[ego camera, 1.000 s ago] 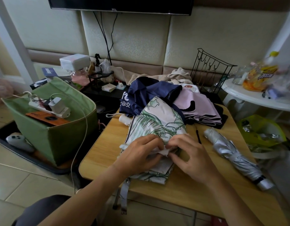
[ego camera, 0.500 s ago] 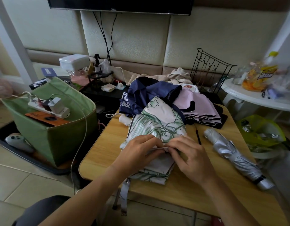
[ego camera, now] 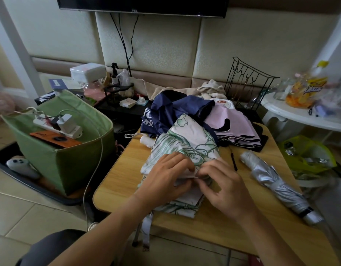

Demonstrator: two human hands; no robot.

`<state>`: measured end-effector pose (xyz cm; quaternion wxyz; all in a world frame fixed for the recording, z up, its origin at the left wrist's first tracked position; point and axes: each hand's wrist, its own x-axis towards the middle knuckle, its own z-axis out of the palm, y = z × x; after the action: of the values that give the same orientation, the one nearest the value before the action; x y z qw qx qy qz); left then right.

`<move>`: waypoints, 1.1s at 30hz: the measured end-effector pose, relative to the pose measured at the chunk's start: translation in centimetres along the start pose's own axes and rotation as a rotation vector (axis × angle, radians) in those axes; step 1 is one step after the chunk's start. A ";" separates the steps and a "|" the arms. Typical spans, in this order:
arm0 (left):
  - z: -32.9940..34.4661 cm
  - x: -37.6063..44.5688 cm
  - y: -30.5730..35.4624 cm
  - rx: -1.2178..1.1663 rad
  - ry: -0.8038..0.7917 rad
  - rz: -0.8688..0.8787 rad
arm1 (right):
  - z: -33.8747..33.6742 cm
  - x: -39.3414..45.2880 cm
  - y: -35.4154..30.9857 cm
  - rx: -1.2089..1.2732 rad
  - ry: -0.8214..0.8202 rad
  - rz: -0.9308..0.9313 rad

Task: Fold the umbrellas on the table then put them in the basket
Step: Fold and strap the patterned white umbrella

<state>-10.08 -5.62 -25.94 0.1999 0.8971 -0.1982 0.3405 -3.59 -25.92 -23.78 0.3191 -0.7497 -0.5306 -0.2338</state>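
White cloth with a green leaf print covers the middle of the wooden table (ego camera: 119,181): this is the leaf umbrella (ego camera: 187,143), lying flat and half folded. Both hands are on its near part. The left hand (ego camera: 165,179) presses on the cloth with the fingers bent, and its fingertips pinch a fold. The right hand (ego camera: 223,181) meets it at the same place, with thumb and fingers closed on the edge of that fold, so the two hands touch each other. A grey strap (ego camera: 146,227) hangs down from the near edge of the table under the left wrist.

To the right, apart from the hands, a silver umbrella (ego camera: 275,181) lies rolled up and closed by a black band, pointing toward the near right corner. Behind the leaf umbrella, a navy umbrella (ego camera: 165,114) and a pink umbrella (ego camera: 235,123) lie open and crumpled, partly one on the other.

On the floor to the left of the table stands the green basket (ego camera: 69,162). A white power strip (ego camera: 56,125) with a charger and an orange flat thing rest on top of it. At the far right is a white round table (ego camera: 300,116) with blurred bottles.
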 end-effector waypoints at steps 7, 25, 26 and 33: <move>0.5 -0.4 -1.9 0.019 -0.218 -0.028 | 0.3 -0.2 0.4 0.052 -0.039 -0.023; -0.6 -0.1 -2.0 0.102 -0.117 -0.031 | 0.6 -0.3 0.5 -0.084 -0.098 0.087; -0.7 -0.1 -2.0 0.103 -0.130 -0.029 | 0.6 -0.3 0.6 -0.111 -0.120 0.098; -2.1 0.2 -2.8 -0.062 -0.344 -0.077 | 1.3 -0.7 1.9 -0.147 -0.274 0.144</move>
<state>-9.66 -2.28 -24.98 0.2034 0.9425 -0.2053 0.1678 -1.99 -25.90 -25.58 0.2040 -0.8320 -0.4954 -0.1441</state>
